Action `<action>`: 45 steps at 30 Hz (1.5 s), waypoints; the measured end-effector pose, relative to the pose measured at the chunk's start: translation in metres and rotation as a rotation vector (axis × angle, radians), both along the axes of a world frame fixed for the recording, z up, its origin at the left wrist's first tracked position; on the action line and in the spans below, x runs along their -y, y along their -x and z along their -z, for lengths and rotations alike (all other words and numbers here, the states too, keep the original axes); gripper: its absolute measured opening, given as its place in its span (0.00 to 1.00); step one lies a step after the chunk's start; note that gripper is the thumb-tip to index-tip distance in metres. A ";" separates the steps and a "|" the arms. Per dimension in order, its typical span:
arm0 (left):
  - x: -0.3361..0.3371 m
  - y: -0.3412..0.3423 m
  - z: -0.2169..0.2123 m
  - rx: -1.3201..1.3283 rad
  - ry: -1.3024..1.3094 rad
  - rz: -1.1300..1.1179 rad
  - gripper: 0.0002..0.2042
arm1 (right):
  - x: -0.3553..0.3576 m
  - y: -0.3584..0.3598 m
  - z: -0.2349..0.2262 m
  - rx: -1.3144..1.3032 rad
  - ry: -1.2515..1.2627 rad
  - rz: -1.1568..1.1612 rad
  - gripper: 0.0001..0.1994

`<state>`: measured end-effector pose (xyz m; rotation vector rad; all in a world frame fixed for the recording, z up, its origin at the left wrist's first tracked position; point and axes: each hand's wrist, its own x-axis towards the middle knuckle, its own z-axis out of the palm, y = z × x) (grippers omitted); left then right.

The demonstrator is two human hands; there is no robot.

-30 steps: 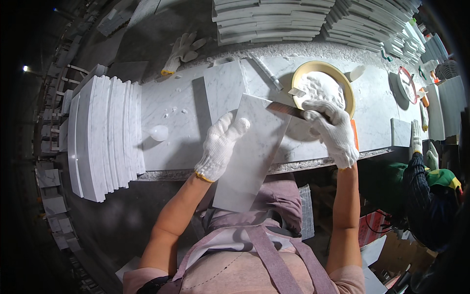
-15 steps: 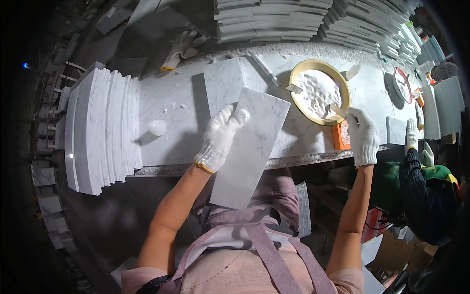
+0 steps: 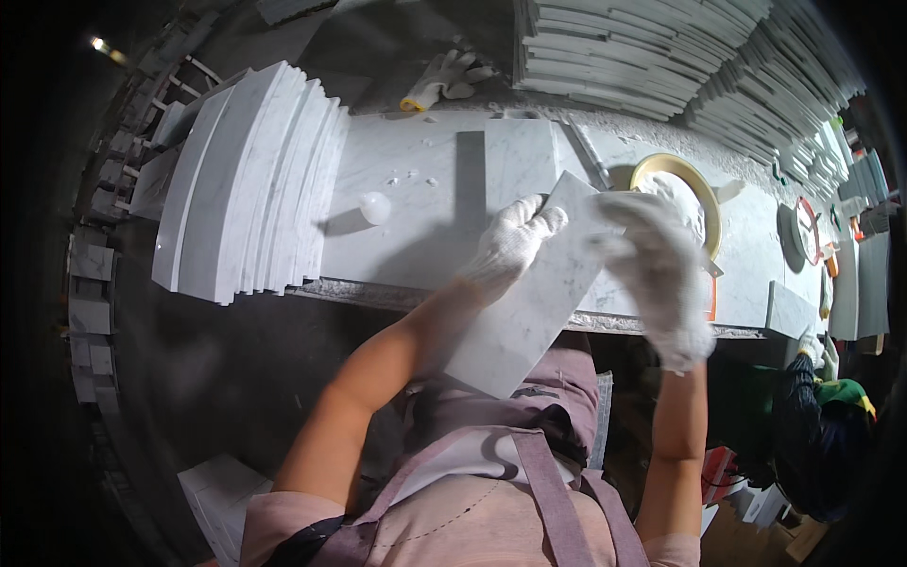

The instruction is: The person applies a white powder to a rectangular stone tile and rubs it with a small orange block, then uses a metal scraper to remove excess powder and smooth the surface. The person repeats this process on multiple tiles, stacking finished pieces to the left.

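My left hand [image 3: 515, 241], in a white knitted glove, grips a long grey-white marble tile [image 3: 534, 317] by its left edge, thumb on top. The tile is tilted, its lower end near my lap. At the tile's upper right edge is my gloved right hand [image 3: 661, 274], smeared by motion; its fingers, and anything in them, cannot be made out. Behind it stands a yellow bowl [image 3: 714, 213] of white paste or powder [image 3: 673, 200], partly covered by the hand. Another marble tile [image 3: 520, 156] lies flat on the bench beyond my left hand.
A row of marble tiles [image 3: 250, 189] stands at the left, with tall tile stacks [image 3: 624, 57] at the back. On the bench [image 3: 397, 255] are a white rounded lump [image 3: 375, 208] and a marker-like tube [image 3: 588, 151]. An empty glove [image 3: 449, 80] lies behind. A co-worker's sleeve [image 3: 798, 406] shows at right.
My right hand has come away from the bowl, where it held a flat scraper, and moved left to the tile. The whole view has swung left. My left hand keeps its grip.
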<state>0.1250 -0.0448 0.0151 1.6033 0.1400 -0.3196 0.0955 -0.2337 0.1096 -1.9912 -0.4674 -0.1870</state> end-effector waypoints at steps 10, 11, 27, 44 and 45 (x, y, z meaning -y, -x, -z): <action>-0.012 -0.008 0.168 -0.709 2.336 -0.185 0.29 | -0.198 -0.103 0.054 -0.014 0.580 -0.456 0.20; -0.013 -0.006 0.181 -1.166 2.916 -0.362 0.30 | -0.209 -0.111 0.060 -0.020 0.614 -0.463 0.20; -0.008 -0.010 0.041 0.064 0.149 0.038 0.23 | -0.211 -0.117 0.018 -0.280 0.356 -0.551 0.17; -0.001 -0.009 0.019 0.043 -0.079 -0.041 0.27 | 0.078 0.011 0.055 -0.589 -0.427 0.283 0.30; -0.002 -0.010 0.020 0.035 -0.084 -0.009 0.27 | 0.076 0.006 0.060 -0.581 -0.431 0.298 0.31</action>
